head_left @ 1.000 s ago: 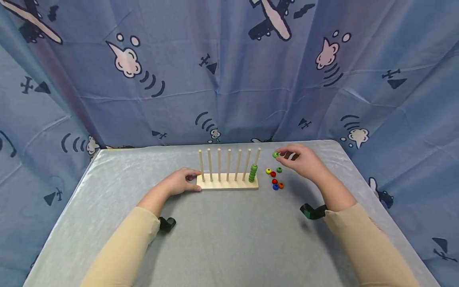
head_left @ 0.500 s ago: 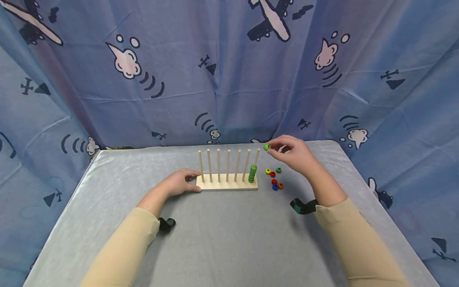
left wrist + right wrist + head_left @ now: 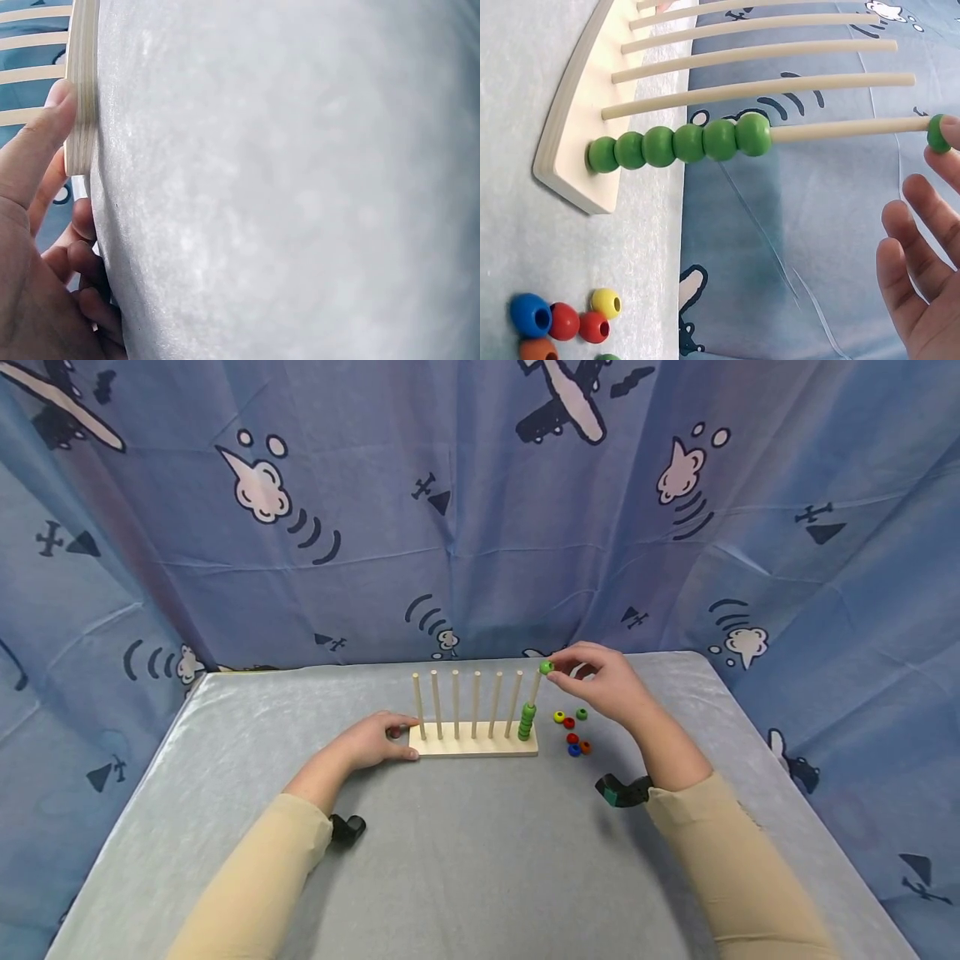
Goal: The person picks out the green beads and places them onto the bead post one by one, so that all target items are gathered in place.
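Note:
A pale wooden base (image 3: 468, 748) carries a row of upright pegs, and the rightmost peg (image 3: 840, 131) bears a stack of several green beads (image 3: 660, 147). My left hand (image 3: 369, 741) grips the base's left end, its thumb (image 3: 52, 112) on the front edge. At the tip of the rightmost peg, my right hand (image 3: 603, 681) pinches a green bead (image 3: 938, 133) between thumb and forefinger. In the right wrist view that bead meets the peg's end; how far it sits over the tip cannot be told. The other right fingers are spread apart from the pegs.
Right of the base lie loose beads: a yellow bead (image 3: 558, 717), a green bead (image 3: 582, 714), two red ones, a blue bead (image 3: 531, 315) and an orange bead (image 3: 586, 747). A grey cloth covers the table (image 3: 465, 843). A patterned blue curtain (image 3: 480, 527) hangs behind.
My right hand has carried the green bead leftward and slightly up, from beside the rack to the tip of the rightmost peg. My left hand has stayed on the base.

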`<state>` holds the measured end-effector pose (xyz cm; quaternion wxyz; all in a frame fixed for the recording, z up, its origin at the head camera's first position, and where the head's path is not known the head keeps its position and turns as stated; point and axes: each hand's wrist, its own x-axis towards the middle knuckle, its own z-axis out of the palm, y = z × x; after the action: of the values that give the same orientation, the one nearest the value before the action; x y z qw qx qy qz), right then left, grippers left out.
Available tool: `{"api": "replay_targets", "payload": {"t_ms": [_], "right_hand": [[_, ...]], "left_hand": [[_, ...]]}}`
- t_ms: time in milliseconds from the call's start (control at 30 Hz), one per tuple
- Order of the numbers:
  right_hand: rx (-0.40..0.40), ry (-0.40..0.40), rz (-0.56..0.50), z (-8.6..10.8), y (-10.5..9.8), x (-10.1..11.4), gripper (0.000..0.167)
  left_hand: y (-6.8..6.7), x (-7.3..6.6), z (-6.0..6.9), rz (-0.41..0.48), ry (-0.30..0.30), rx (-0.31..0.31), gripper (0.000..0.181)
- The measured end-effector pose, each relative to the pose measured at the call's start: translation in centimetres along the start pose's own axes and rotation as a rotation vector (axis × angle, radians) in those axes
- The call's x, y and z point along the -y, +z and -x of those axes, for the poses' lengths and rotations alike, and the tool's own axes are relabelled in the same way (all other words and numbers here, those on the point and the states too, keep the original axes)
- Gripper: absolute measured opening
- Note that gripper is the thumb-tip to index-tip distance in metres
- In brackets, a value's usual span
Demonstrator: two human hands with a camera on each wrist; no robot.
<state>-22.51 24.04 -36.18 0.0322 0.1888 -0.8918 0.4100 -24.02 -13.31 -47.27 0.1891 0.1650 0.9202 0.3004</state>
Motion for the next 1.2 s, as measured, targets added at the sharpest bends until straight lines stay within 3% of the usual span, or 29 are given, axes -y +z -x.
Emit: {"api": "replay_targets", "payload": {"t_ms": [533,1200], "right_hand": [[0.018,-0.037,0.041,-0.2,0.4,0.7,0.022],[0.08,-0.018,0.156,0.3,2.1,-1.4,0.023]], "left_hand": [[0.1,0.2,0.0,0.009,0.004,-0.003,0.065],[0.1,0.1,0.0,0.009,-0.016,0.006,0.065]]}}
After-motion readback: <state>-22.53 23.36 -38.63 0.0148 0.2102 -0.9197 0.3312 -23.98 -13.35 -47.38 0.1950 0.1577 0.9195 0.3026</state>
